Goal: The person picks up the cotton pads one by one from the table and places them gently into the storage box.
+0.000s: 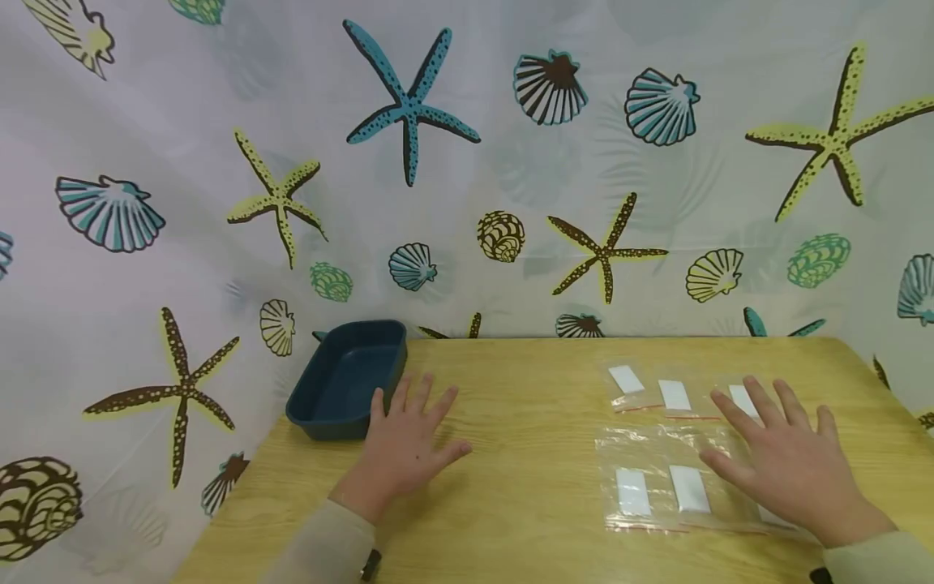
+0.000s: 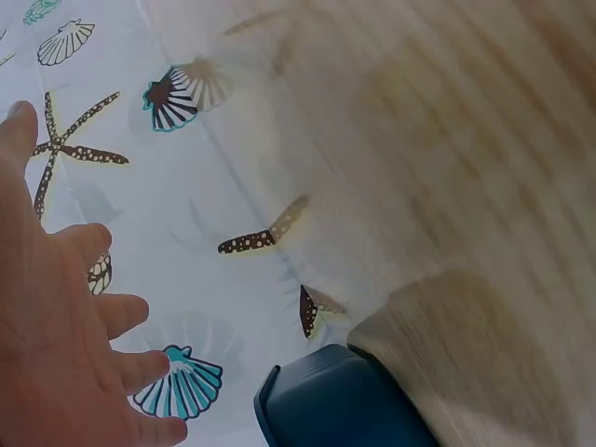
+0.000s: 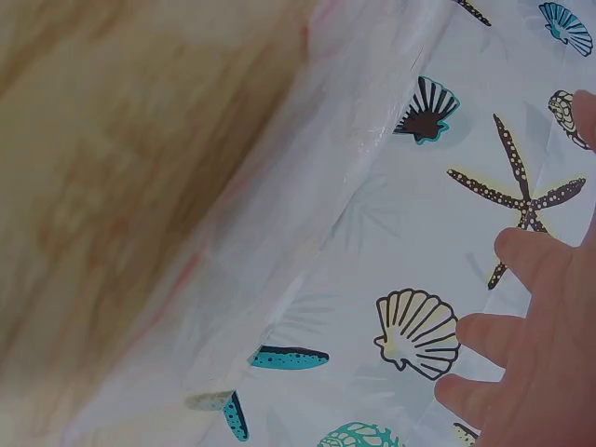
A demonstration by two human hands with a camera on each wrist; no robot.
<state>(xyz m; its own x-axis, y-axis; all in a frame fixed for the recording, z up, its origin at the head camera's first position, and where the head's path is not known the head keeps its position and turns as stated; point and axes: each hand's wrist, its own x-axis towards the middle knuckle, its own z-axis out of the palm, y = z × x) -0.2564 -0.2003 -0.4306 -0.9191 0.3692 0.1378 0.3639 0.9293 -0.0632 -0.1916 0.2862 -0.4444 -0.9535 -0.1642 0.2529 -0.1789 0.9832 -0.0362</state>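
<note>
My left hand (image 1: 410, 446) is palm down with its fingers spread, holding nothing. Just beyond its fingertips stands a dark blue plastic bin (image 1: 332, 428), whose corner also shows low in the left wrist view (image 2: 345, 400). On the right, my right hand (image 1: 791, 462) is spread over several clear zip bags with red seal lines, and it overlaps some of them in the head view. Each bag that shows fully has a white rectangular piece inside, such as the front bag (image 1: 689, 489) and the back bag (image 1: 674, 395). The right wrist view shows spread fingers (image 3: 494, 340) and blurred bag plastic.
The wooden table (image 1: 511, 454) carries the bin at its back left and the bags in two rows on the right. A white curtain (image 1: 467, 170) printed with shells and starfish hangs behind the table and along its sides.
</note>
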